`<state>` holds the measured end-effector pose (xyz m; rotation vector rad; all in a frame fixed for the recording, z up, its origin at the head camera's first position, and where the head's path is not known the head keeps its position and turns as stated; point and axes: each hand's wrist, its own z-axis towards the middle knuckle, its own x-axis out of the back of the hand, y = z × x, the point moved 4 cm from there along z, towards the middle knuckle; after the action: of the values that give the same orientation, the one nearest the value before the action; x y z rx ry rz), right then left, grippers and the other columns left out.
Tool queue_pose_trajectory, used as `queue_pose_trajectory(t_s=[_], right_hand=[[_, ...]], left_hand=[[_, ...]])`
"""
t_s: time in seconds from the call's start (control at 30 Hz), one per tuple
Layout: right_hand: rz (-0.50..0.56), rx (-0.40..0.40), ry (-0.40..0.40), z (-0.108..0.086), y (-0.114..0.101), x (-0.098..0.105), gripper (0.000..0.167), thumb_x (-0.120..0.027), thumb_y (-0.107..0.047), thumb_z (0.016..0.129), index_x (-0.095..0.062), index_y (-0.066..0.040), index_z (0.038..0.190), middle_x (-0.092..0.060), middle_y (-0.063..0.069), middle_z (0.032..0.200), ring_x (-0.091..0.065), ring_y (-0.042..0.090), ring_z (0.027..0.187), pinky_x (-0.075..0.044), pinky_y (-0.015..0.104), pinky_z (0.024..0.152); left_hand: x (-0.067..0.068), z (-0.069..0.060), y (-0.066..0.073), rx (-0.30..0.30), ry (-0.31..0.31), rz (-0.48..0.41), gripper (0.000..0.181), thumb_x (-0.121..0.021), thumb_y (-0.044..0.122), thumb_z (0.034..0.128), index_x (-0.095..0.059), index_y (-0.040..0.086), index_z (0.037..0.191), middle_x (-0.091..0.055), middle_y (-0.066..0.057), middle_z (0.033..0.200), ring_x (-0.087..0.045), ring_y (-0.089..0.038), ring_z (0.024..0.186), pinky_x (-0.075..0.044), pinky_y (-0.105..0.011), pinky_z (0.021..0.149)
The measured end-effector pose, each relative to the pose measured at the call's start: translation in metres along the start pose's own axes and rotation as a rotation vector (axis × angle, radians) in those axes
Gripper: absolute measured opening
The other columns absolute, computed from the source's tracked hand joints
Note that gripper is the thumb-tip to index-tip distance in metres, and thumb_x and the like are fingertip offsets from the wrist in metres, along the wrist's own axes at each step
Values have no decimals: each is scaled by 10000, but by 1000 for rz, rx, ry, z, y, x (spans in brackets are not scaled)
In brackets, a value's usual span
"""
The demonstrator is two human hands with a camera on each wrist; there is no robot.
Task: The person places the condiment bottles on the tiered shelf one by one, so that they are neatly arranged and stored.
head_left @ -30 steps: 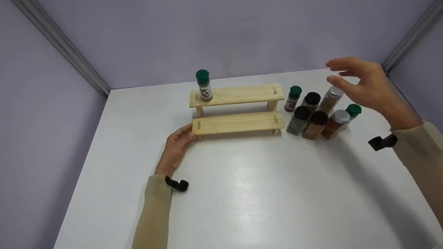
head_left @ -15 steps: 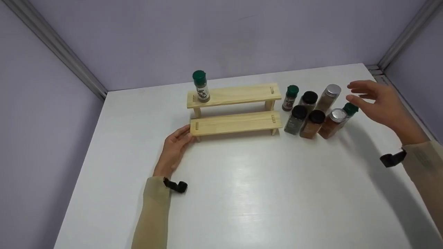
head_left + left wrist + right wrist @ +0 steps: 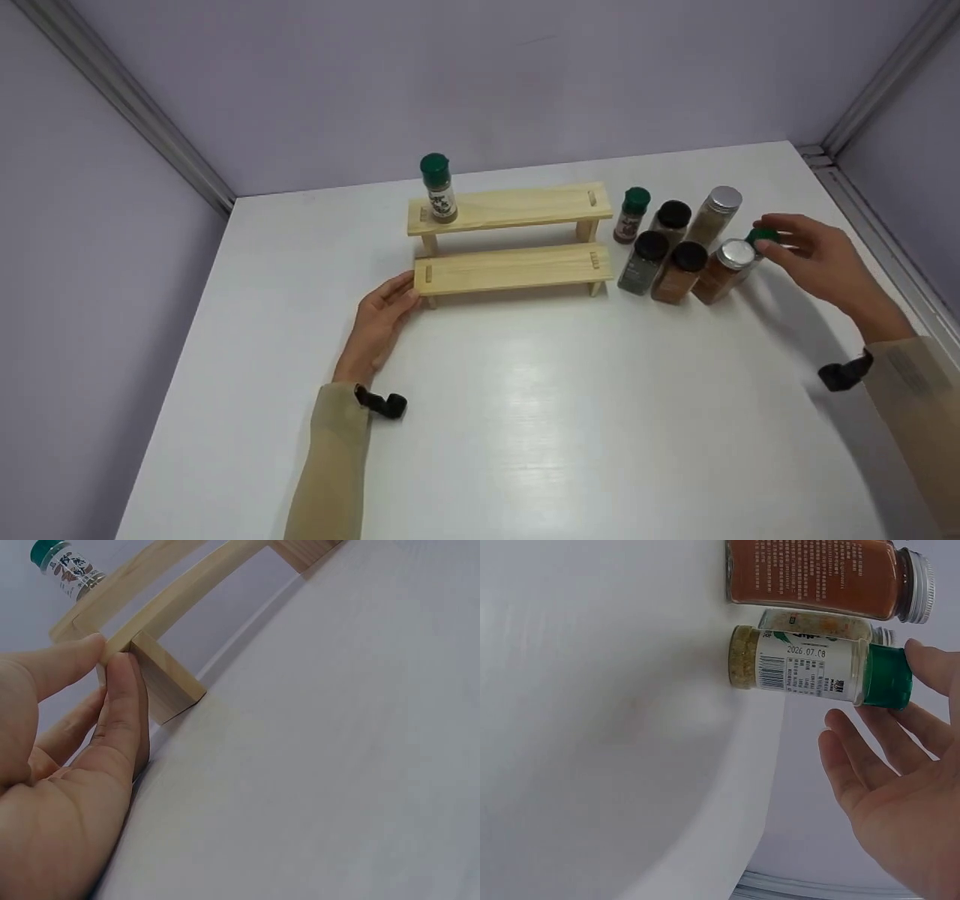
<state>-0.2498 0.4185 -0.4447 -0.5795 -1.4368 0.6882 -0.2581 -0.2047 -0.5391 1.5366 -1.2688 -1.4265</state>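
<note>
My left hand (image 3: 375,328) holds the left end of the lower shelf of a light wooden two-tier rack (image 3: 510,270); in the left wrist view its thumb and fingers (image 3: 120,709) lie at the board's end and leg. A green-capped jar (image 3: 442,204) stands at the left of the upper tier. At the far right, my right hand (image 3: 825,262) pinches the green cap of another jar (image 3: 810,664), thumb on one side and fingers on the other. That jar is upright on the table, partly hidden in the head view by a silver-capped red-brown jar (image 3: 716,281).
Left of the right hand, several jars stand close together: a green-capped one (image 3: 628,225), black-capped ones (image 3: 637,271) and a silver-capped one (image 3: 711,221). They are just right of the rack. Walls border the white table (image 3: 510,420) behind and at the sides.
My right hand has moved right and down from above the jars and taken hold of the green cap at the far right. The left hand stays at the rack's end.
</note>
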Motion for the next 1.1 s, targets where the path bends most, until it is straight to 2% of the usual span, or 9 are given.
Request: queue_pose_trajectory(t_s=[0.07,0.13,0.4,0.63,0.73,0.9,1.1], right_hand=[[-6,-27,-10,-1,3,-1,614,-651,-416,1075,-515,-86,1574,-555,175,1535,-512,-188,1050,-456,-2,806],[-13,-43,-18,-1,6,-3,629,-648,-442,1071,-515,-93,1578,-560,168,1517,-507,-193,1040,-455,2,797],[0,-44,2,-3,8,-4,606,-635,-439,1078,-536,-81,1556,-602,-79,1354,-528,-202,1038,-455,15,787],[18,42,59,-2,6,3,502,-640,-285,1097,-565,-29,1522,-608,-275,1195,-553,-215,1045,-464,-3,808],[23,52,77,0,0,10,492,-636,-252,1100,-558,-8,1520,-600,-322,1173,-547,-225,1049,-454,-12,828],[15,42,97,2,-18,27,528,-630,-318,1100,-549,-22,1531,-593,-336,1174,-552,-210,1068,-427,7,826],[13,95,151,4,-46,45,456,-636,-253,1099,-588,-51,1506,-613,-358,1115,-598,-189,1021,-420,28,814]], left_hand=[[0,0,0,-2,-7,4,513,-608,32,1088,-465,-12,1579,-505,-179,1563,-538,-238,1420,-502,-298,1191],[0,0,0,-4,-12,6,516,-610,34,1088,-463,-12,1580,-503,-180,1567,-533,-242,1427,-502,-299,1191],[-1,1,0,-16,-21,9,515,-611,32,1086,-465,-16,1578,-497,-190,1578,-536,-242,1425,-497,-304,1197],[-2,2,-1,6,-1,25,521,-616,32,1084,-464,-8,1581,-492,-183,1588,-539,-238,1417,-504,-281,1183],[-2,2,-2,6,5,22,516,-616,22,1081,-472,-13,1575,-499,-197,1584,-553,-243,1404,-510,-285,1178],[0,1,-2,1,-1,32,526,-623,39,1082,-463,-14,1581,-502,-191,1581,-562,-220,1393,-503,-288,1186],[-2,1,-1,-9,-17,22,514,-624,47,1084,-474,-18,1571,-514,-192,1564,-561,-229,1394,-500,-303,1195]])
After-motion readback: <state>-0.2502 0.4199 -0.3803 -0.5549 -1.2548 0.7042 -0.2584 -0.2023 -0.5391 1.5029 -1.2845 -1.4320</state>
